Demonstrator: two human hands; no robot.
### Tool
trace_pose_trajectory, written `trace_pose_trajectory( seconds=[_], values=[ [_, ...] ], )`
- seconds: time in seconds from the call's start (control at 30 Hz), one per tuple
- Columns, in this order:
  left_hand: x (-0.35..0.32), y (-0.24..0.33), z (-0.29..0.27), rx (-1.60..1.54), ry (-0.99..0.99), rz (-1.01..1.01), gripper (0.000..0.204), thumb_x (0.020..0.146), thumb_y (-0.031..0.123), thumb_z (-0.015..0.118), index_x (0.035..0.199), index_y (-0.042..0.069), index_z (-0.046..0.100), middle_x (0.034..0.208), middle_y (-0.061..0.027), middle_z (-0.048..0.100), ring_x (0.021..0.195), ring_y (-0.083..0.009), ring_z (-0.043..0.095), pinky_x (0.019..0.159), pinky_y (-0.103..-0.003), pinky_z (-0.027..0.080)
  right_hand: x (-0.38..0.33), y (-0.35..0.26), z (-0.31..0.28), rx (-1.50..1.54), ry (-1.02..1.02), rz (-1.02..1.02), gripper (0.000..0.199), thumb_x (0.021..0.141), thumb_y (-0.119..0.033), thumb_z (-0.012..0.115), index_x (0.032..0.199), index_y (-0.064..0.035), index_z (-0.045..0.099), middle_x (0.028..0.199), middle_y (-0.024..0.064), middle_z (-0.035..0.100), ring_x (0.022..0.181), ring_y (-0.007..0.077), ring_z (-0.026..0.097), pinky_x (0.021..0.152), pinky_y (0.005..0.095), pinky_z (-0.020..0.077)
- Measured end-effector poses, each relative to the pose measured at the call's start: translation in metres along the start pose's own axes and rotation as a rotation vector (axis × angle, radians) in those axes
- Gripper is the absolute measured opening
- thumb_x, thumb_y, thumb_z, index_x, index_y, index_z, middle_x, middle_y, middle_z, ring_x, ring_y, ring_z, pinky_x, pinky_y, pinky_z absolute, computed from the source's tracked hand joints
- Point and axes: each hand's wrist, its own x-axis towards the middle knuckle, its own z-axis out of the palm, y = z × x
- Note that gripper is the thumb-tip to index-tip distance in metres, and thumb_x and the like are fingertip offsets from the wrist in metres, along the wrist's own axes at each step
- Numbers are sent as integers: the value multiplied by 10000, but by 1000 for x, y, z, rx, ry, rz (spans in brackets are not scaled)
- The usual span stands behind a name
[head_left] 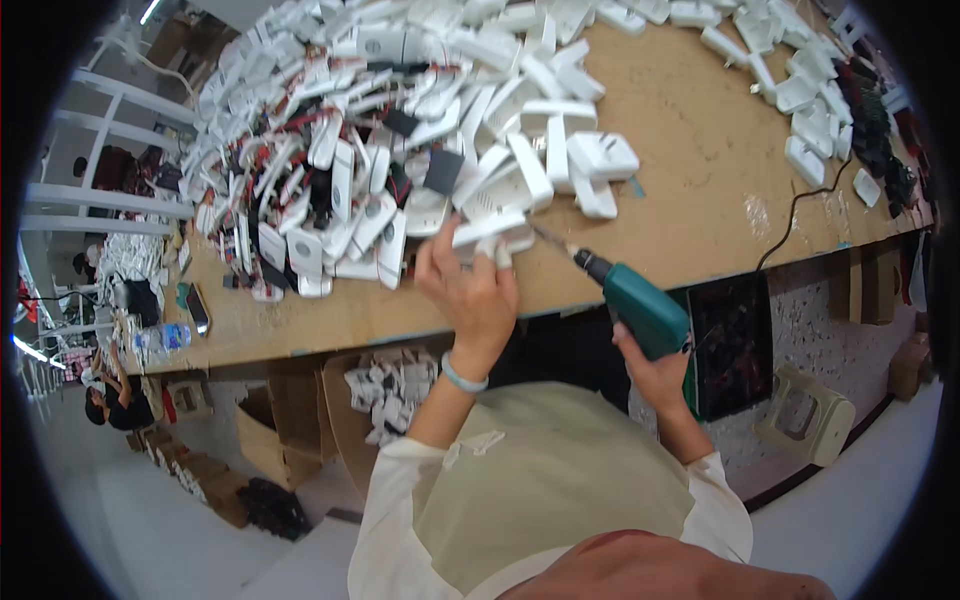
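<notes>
My left hand (pixel 474 296), with a pale band at its wrist and light covers on some fingertips, grips a white plastic housing (pixel 491 232) near the table's front edge. My right hand (pixel 650 368) is wrapped round the grip of a green power screwdriver (pixel 645 308). Its black chuck and thin bit point left, and the bit's tip is close to the housing's right end; whether they touch I cannot tell. Just beyond my left hand lies a heap of white plastic shells (pixel 517 188), mixed with speaker-like covers, red wires and dark square pieces (pixel 443 171).
More white shells (pixel 800 92) and dark parts sit along the table's right side. A black cable (pixel 795 205) crosses the brown tabletop (pixel 690 140). At left are a phone (pixel 198 310) and a water bottle (pixel 165 337). Below stand cardboard boxes (pixel 268 430), a black crate (pixel 733 345) and a stool (pixel 806 413).
</notes>
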Motion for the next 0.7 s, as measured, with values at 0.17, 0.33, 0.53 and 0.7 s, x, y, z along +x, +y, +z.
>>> trace_pose_trajectory(
  seconds=[0.17, 0.33, 0.53, 0.7],
  values=[
    [-1, -7, 6, -37, -111, -44, 222, 732, 105, 705, 942, 34, 726, 1364, -95, 556, 1293, -362, 430, 1049, -521, 310, 0, 5, -2, -205, -56, -73, 144, 824, 19, 761, 953, 35, 700, 840, 79, 705, 698, 112, 621, 689, 253, 507],
    [-1, -7, 9, -60, -108, -47, 152, 763, 146, 716, 818, 5, 697, 1305, -115, 599, 1251, -364, 475, 1011, -526, 298, 1, 5, 4, -234, -107, -96, 214, 837, 17, 742, 1042, 36, 683, 924, 87, 707, 760, 107, 641, 717, 244, 511],
    [0, -9, 9, -93, -120, -79, 163, 745, 144, 717, 809, -4, 693, 1298, -104, 594, 1228, -352, 480, 989, -517, 295, 4, 8, 9, -294, -140, -69, 234, 845, 18, 730, 1071, 36, 672, 916, 85, 705, 762, 107, 638, 733, 238, 509],
    [-1, -9, 10, -80, -132, -88, 167, 731, 135, 719, 827, 2, 688, 1307, -76, 588, 1217, -338, 478, 977, -504, 308, 2, 11, 13, -264, -139, -69, 250, 843, 20, 730, 1085, 35, 667, 916, 82, 707, 765, 103, 636, 733, 237, 508]
  ],
)
